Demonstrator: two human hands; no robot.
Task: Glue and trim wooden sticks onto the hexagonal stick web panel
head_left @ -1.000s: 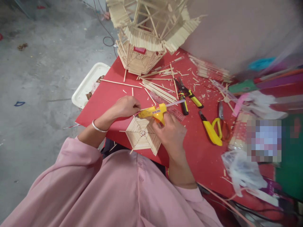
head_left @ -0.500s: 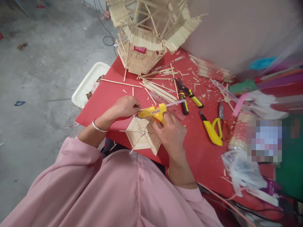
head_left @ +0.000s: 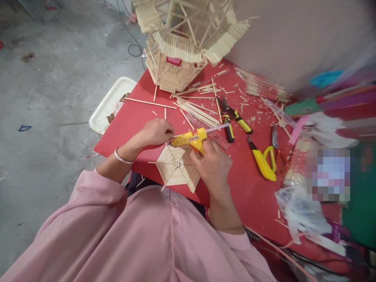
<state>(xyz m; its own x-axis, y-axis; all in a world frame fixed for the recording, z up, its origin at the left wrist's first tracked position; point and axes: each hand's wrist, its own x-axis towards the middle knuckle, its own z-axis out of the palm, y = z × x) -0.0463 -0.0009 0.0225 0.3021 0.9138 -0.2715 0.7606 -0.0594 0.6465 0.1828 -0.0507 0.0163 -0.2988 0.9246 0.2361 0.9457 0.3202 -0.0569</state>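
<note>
A yellow hot glue gun (head_left: 190,139) is gripped in my right hand (head_left: 213,162), its nozzle pointing left and a clear glue stick poking out of its back. Beneath it on the table lies a six-sided web-like panel (head_left: 178,166) of thin wooden sticks, with some stick ends jutting past its edge. My left hand (head_left: 157,132) is closed at the panel's far left corner, fingertips pinched right beside the nozzle. Whatever is between those fingertips is too small to make out. The gun and my right hand cover part of the panel's far and right sides.
A large stick-built structure (head_left: 176,74) stands at the red table's (head_left: 138,121) far end. Beyond my hands lie loose sticks (head_left: 196,111), pliers (head_left: 235,117) and yellow-handled scissors (head_left: 266,156). Plastic bags (head_left: 302,211) sit at the right; a white tray (head_left: 101,105) is beyond the left edge.
</note>
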